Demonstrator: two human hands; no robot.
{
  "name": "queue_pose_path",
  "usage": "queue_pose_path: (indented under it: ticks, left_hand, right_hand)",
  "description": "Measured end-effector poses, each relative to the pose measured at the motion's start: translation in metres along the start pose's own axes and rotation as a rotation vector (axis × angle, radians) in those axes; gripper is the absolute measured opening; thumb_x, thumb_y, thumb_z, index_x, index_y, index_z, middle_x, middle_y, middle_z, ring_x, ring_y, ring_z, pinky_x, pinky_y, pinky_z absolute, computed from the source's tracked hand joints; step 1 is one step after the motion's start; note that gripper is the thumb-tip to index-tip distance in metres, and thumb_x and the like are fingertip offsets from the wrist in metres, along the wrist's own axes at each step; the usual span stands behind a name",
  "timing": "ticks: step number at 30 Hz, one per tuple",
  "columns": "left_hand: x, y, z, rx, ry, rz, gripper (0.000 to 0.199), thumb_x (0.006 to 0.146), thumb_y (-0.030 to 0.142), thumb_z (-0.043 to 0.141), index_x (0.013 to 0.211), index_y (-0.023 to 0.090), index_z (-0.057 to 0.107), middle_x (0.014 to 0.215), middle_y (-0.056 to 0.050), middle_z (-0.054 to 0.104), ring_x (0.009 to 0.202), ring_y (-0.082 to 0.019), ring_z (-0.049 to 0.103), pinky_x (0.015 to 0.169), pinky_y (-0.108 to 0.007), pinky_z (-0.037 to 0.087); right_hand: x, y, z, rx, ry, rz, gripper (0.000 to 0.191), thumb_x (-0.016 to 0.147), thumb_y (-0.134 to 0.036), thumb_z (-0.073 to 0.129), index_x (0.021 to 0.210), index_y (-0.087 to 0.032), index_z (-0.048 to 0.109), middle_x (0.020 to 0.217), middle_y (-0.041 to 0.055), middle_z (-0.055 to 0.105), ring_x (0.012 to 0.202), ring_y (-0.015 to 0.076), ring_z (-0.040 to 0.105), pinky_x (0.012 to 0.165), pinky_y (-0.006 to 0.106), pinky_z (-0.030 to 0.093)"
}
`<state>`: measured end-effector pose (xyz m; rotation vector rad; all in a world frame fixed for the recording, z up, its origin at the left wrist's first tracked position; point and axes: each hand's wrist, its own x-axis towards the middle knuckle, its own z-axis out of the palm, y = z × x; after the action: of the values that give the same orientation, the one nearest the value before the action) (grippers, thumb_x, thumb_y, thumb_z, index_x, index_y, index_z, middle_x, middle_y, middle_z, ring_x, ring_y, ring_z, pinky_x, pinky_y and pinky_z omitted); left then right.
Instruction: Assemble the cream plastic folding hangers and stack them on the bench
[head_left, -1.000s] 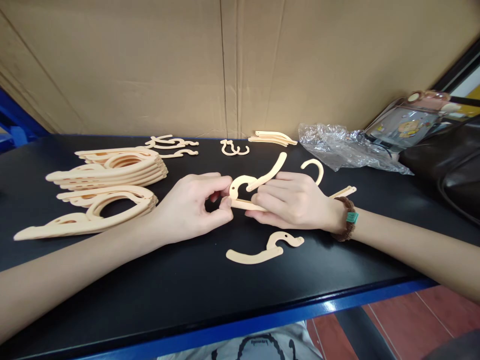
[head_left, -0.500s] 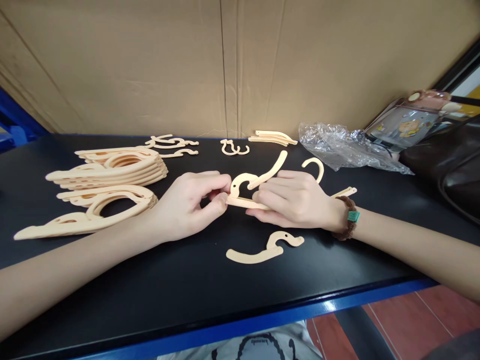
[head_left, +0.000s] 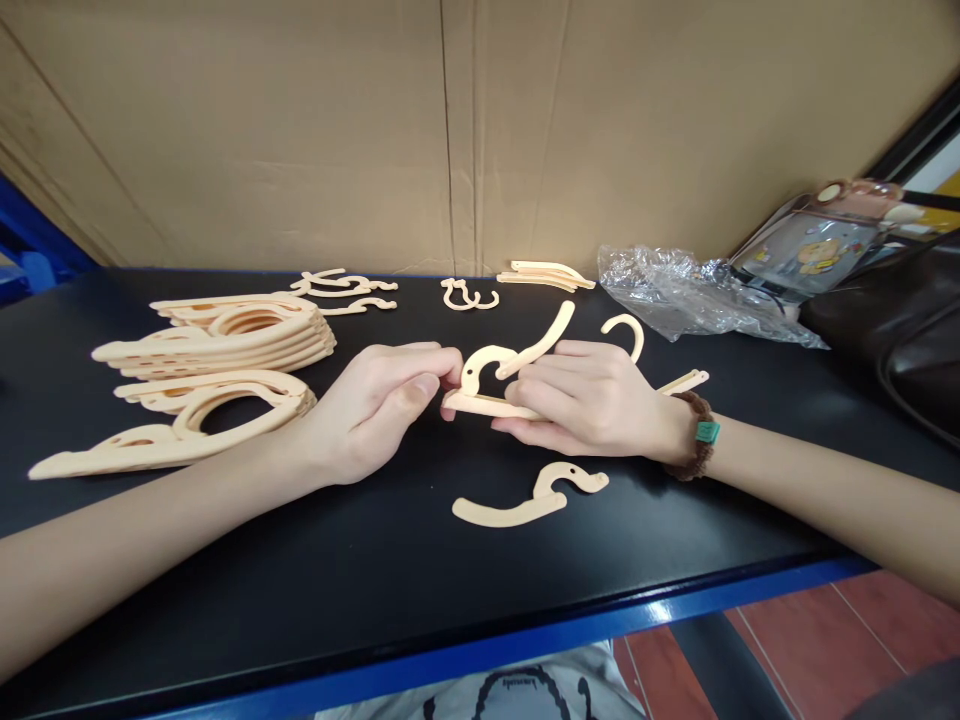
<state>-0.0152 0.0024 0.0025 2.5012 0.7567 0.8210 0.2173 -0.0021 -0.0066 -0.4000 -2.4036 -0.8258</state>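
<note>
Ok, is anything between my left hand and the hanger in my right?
Nothing visible: your left hand is right beside the hanger, at its left end, though whether they touch is unclear. Your right hand grips it farther along. The loose part lies nearer you, not between.

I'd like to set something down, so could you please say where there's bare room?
The tabletop is bare between the loose curved piece and blue front edge, and behind the left hand, beside the stacked pieces. It is crowded around the right hand and at back right, with crumpled plastic.
</note>
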Motion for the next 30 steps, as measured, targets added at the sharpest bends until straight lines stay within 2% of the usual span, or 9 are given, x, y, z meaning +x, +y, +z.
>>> queue_pose_path:
  ticks: [4, 10, 14, 20, 25, 30]
  left_hand:
    - [0.0000, 0.0001, 0.0006, 0.007, 0.019, 0.016, 0.037, 0.094, 0.031, 0.025, 0.072, 0.018, 0.052, 0.067, -0.001, 0.054, 0.059, -0.013, 0.046, 0.061, -0.026, 0.037]
    - [0.0013, 0.0041, 0.0015, 0.104, 0.031, 0.032, 0.022, 0.087, 0.022, 0.041, 0.069, 0.017, 0.052, 0.061, 0.003, 0.048, 0.051, -0.009, 0.041, 0.050, -0.022, 0.032]
    - [0.0018, 0.0037, 0.0012, 0.151, 0.032, 0.059, 0.019, 0.086, 0.019, 0.044, 0.068, 0.017, 0.050, 0.060, 0.004, 0.046, 0.051, -0.008, 0.040, 0.049, -0.021, 0.031]
    - [0.0011, 0.0058, 0.0022, 0.151, 0.031, 0.037, 0.021, 0.088, 0.021, 0.043, 0.068, 0.018, 0.048, 0.060, 0.005, 0.043, 0.051, -0.008, 0.038, 0.050, -0.022, 0.031]
    - [0.0003, 0.0089, 0.0035, 0.066, 0.058, -0.040, 0.029, 0.092, 0.026, 0.034, 0.069, 0.018, 0.048, 0.057, 0.005, 0.042, 0.049, -0.009, 0.036, 0.050, -0.024, 0.030]
    - [-0.0021, 0.0077, 0.0056, 0.077, 0.066, 0.027, 0.015, 0.086, 0.026, 0.043, 0.073, 0.019, 0.047, 0.060, 0.005, 0.042, 0.051, -0.009, 0.034, 0.049, -0.023, 0.029]
  right_hand:
    - [-0.0004, 0.0005, 0.0005, -0.006, -0.002, 0.002, 0.031, 0.094, -0.035, 0.050, 0.069, -0.018, 0.054, 0.058, -0.0034, 0.054, 0.053, 0.0106, 0.043, 0.054, 0.025, 0.035]
    - [0.0005, 0.0006, 0.0004, -0.005, 0.003, 0.005, 0.032, 0.095, -0.036, 0.048, 0.068, -0.018, 0.053, 0.057, -0.0037, 0.053, 0.052, 0.0105, 0.042, 0.054, 0.025, 0.034]
    - [-0.0002, 0.0008, 0.0008, -0.006, -0.008, 0.010, 0.033, 0.095, -0.036, 0.046, 0.068, -0.018, 0.052, 0.058, -0.0036, 0.053, 0.053, 0.0103, 0.043, 0.055, 0.024, 0.035]
    - [-0.0005, 0.0003, 0.0010, 0.001, -0.002, 0.014, 0.032, 0.094, -0.036, 0.048, 0.070, -0.017, 0.054, 0.059, -0.0032, 0.055, 0.054, 0.0106, 0.045, 0.056, 0.025, 0.036]
    - [0.0007, 0.0003, -0.0005, 0.018, 0.005, 0.036, 0.031, 0.095, -0.036, 0.048, 0.070, -0.017, 0.053, 0.060, -0.0032, 0.055, 0.054, 0.0095, 0.043, 0.055, 0.024, 0.034]
    - [0.0012, -0.0002, -0.0011, 0.027, 0.034, 0.044, 0.029, 0.093, -0.036, 0.052, 0.071, -0.017, 0.054, 0.063, -0.0026, 0.059, 0.055, 0.0091, 0.046, 0.056, 0.023, 0.034]
